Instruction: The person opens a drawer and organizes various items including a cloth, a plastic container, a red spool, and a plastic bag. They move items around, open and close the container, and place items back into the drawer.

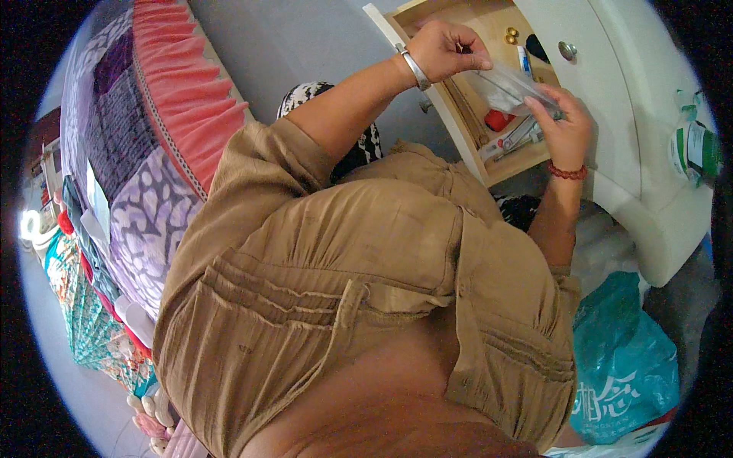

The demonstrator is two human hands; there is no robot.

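Over an open wooden drawer (492, 164), my two hands hold a clear plastic bag (508, 90) stretched between them. My left hand (447, 52), with a silver bangle at its wrist, pinches one end of the bag with thumb and fingertips. At the other end my right hand (563, 128), wearing a dark red beaded bracelet, grips it between thumb and fingers. Something whitish shows in or through the bag, too unclear to name. Beneath it in the drawer lie a red object (498, 120), a white-and-blue tube (524, 59) and small gold-coloured pieces (511, 35).
The drawer belongs to a white cabinet (611, 99) with round knobs. On its top at right stands a green-and-white package (693, 145). A teal plastic bag (626, 366) sits at lower right. To the left is a bed with a coral ruffled cover (183, 84) and purple patterned bedding (145, 221).
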